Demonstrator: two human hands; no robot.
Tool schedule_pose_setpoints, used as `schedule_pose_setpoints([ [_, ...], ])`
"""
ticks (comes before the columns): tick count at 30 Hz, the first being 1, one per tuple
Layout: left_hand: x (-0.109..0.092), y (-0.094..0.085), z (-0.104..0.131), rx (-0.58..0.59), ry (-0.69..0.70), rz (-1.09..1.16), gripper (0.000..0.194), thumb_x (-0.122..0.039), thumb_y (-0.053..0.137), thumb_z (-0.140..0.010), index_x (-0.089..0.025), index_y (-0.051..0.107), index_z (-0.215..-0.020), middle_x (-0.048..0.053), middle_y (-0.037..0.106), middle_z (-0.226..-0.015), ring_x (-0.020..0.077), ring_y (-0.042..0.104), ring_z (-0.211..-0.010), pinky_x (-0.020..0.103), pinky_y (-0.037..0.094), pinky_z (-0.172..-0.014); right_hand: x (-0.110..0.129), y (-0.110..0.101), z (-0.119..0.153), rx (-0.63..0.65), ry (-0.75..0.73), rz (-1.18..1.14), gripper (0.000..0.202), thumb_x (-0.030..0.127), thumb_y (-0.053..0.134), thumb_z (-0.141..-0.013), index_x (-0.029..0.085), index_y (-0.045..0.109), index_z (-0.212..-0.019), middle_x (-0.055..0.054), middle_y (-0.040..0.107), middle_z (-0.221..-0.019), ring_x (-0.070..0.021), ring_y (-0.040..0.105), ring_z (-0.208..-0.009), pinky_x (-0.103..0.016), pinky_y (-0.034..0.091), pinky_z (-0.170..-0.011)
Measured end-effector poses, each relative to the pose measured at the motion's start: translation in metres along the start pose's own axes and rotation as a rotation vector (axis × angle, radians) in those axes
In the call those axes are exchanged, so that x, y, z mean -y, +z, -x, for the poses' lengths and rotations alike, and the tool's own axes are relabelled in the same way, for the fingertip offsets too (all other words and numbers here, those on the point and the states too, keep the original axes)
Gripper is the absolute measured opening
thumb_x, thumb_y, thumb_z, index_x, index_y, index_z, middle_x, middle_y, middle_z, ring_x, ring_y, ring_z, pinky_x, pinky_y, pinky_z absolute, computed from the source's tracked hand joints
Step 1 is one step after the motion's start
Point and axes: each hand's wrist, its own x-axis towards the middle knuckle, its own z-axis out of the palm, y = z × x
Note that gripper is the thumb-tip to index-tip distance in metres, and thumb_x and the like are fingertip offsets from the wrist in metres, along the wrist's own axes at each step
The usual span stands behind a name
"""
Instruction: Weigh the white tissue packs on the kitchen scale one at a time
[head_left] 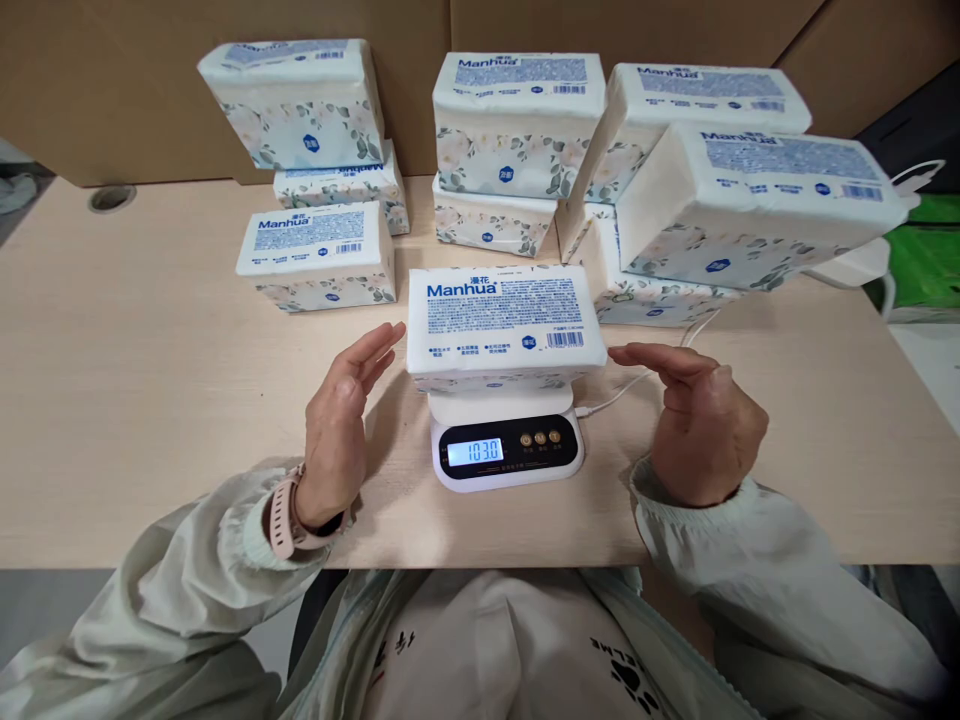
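A white tissue pack with blue print (506, 320) lies flat on top of a small white scale (510, 450), whose lit display seems to read 103.0. Just left of the pack is my left hand (337, 430), its fingers stretched out and holding nothing; a pink watch strap circles that wrist. On the pack's right side my right hand (703, 425) is held with its fingers extended, close to the pack's corner, with nothing in it. Both hands are slightly apart from the pack.
Behind the scale stand stacked tissue packs at the left (300, 120), the middle (510, 130) and the right (757, 200). A white cable (626, 388) runs from the scale toward the right stack. Brown cardboard (412, 90) borders the back of the wooden table (150, 400).
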Motion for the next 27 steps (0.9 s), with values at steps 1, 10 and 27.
schedule_pose_setpoints([
  [1,-0.0002,0.0000,-0.0001,0.001,0.008,-0.003,0.039,-0.047,0.051,-0.110,-0.042,0.074,-0.140,-0.006,0.068,-0.151,0.0278,0.057,-0.150,0.052,0.047,-0.130,0.0002,-0.0004,0.0000,0.003,0.006,0.000,0.040,0.051,0.051,-0.108,0.034,0.086,-0.100,-0.002,0.086,-0.100,-0.0335,0.079,-0.101,-0.055,0.059,-0.095],
  [10,-0.0016,0.0005,0.0000,-0.008,0.020,-0.038,0.041,-0.051,0.050,-0.110,-0.040,0.074,-0.141,-0.003,0.069,-0.150,0.0290,0.058,-0.149,0.051,0.050,-0.125,0.0042,-0.0091,-0.0009,0.079,0.057,0.018,0.040,0.052,0.050,-0.108,0.034,0.085,-0.104,-0.004,0.086,-0.106,-0.0352,0.079,-0.107,-0.058,0.059,-0.102],
  [27,-0.0015,0.0001,-0.0013,-0.022,0.001,-0.045,0.039,-0.055,0.051,-0.110,-0.042,0.076,-0.137,-0.004,0.070,-0.147,0.0307,0.059,-0.147,0.054,0.053,-0.124,0.0068,-0.0085,-0.0024,0.070,0.056,0.031,0.038,0.049,0.052,-0.109,0.032,0.086,-0.104,-0.004,0.086,-0.103,-0.0326,0.080,-0.104,-0.058,0.060,-0.101],
])
